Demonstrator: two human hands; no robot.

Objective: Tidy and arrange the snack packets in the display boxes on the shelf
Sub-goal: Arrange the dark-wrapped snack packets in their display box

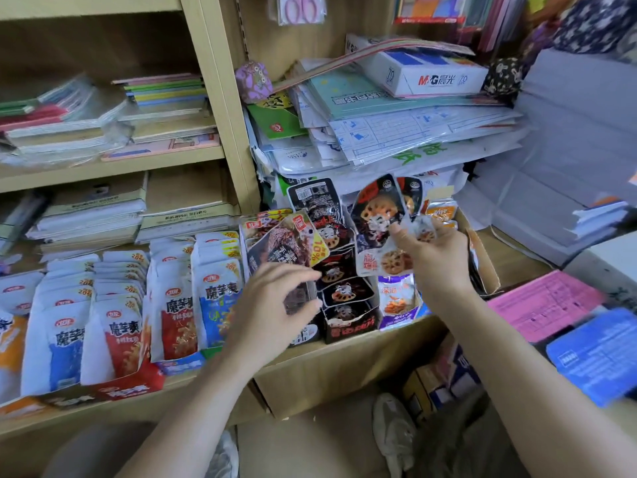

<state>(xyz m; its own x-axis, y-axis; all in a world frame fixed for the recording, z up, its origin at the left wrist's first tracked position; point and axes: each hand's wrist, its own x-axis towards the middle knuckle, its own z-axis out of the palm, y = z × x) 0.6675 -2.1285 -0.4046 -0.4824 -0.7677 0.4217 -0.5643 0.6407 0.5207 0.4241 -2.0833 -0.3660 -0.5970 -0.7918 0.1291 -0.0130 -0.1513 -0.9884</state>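
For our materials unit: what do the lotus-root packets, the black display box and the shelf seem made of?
Lotus-root packets in the right hand: thin glossy plastic film, going by glare and clear crinkled edges. Black display box: probably printed cardboard; its torn rim looks ragged and dull. Shelf: pale wood-grain board, possibly laminate; smooth matte front edge. The left hand's dark packet is too blurred.
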